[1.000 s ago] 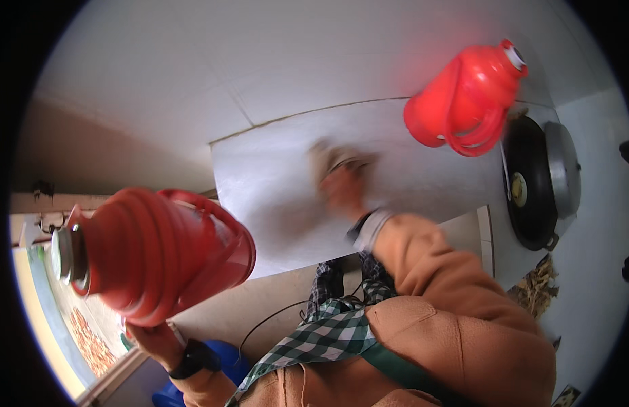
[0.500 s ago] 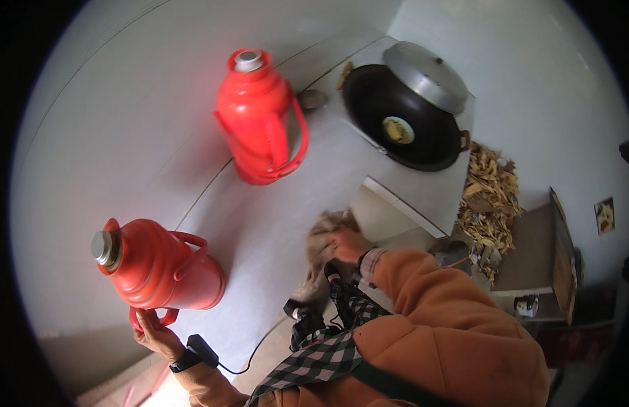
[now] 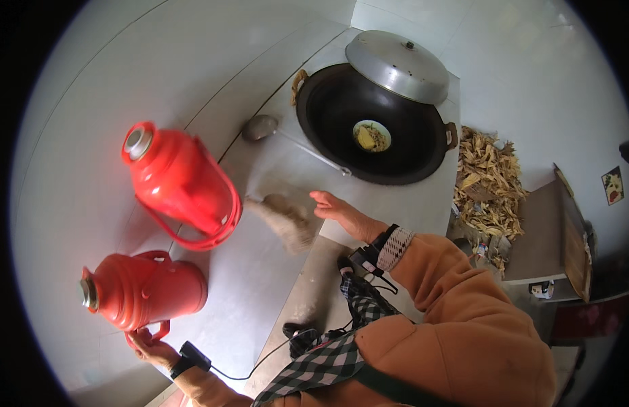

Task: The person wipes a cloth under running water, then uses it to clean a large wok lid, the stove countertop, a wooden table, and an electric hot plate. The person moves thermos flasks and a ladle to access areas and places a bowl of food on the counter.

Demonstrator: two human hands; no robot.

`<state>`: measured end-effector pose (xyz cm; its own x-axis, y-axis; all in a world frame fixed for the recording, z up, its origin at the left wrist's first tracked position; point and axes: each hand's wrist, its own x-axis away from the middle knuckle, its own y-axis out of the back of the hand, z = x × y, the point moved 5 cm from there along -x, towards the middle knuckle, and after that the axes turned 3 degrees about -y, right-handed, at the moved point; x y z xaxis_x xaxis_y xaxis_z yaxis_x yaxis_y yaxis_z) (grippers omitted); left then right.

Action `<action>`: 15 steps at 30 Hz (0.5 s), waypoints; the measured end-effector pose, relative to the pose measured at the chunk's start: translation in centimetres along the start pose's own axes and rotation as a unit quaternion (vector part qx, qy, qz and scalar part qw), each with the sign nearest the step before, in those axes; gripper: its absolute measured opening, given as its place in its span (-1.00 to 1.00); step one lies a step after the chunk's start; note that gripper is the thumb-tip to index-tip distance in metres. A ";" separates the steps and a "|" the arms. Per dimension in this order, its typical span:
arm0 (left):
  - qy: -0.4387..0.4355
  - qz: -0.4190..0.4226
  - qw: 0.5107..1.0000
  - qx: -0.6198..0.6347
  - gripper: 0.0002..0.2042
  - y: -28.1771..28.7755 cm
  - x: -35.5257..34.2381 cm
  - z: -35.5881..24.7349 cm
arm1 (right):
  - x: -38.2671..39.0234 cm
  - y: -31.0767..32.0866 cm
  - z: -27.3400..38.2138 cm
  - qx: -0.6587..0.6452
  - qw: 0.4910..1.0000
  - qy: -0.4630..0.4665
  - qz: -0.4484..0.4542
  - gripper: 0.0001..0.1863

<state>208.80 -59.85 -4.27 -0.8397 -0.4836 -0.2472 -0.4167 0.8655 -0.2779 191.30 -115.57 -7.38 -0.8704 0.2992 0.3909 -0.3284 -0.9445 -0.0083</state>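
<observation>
My left hand (image 3: 150, 346) grips the handle of a red thermos (image 3: 148, 288) with a metal top at the lower left. Another red thermos (image 3: 182, 183) stands on the pale tiled counter (image 3: 260, 298), farther from me. A beige cloth (image 3: 280, 220), smeared by motion, lies or falls just left of my right hand (image 3: 341, 210), whose fingers are extended with nothing in them. Beyond that hand a metal ladle (image 3: 260, 129) rests beside a large black wok (image 3: 328, 115).
A small dish of food (image 3: 372, 138) sits inside the wok, and a metal lid (image 3: 396, 64) leans over its back rim. Dry husks (image 3: 491, 176) are heaped right of the counter, beside a brown board structure (image 3: 545, 230). A white wall (image 3: 531, 81) encloses the corner.
The view has swung right toward the wok. My right hand held the cloth earlier and has now let it go. My left hand still grips the same thermos.
</observation>
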 end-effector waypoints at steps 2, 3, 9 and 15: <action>-0.006 0.007 1.000 -0.026 -0.64 -0.7 0.6 0.6 | -3.8 5.8 -0.6 -0.096 0.994 -0.030 -0.032 -0.47; -0.014 0.012 0.999 -0.042 -0.62 -1.1 1.0 0.6 | -5.9 9.4 -1.4 -0.173 0.978 -0.049 -0.110 -0.57; -0.089 -0.109 0.928 -0.345 -0.51 -0.7 7.1 -5.0 | -14.1 29.1 -8.8 -0.404 0.807 -0.203 -0.380 -0.55; -0.151 -0.095 0.896 -0.406 -0.54 -8.3 13.0 -9.7 | -20.8 35.5 -17.8 -0.389 0.775 -0.284 -0.409 -0.43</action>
<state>197.94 -72.11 3.83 -0.6455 -0.5395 -0.5406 -0.7609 0.5147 0.3951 191.23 -152.87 -32.18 -0.0240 0.4383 0.8985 -0.9993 -0.0369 -0.0087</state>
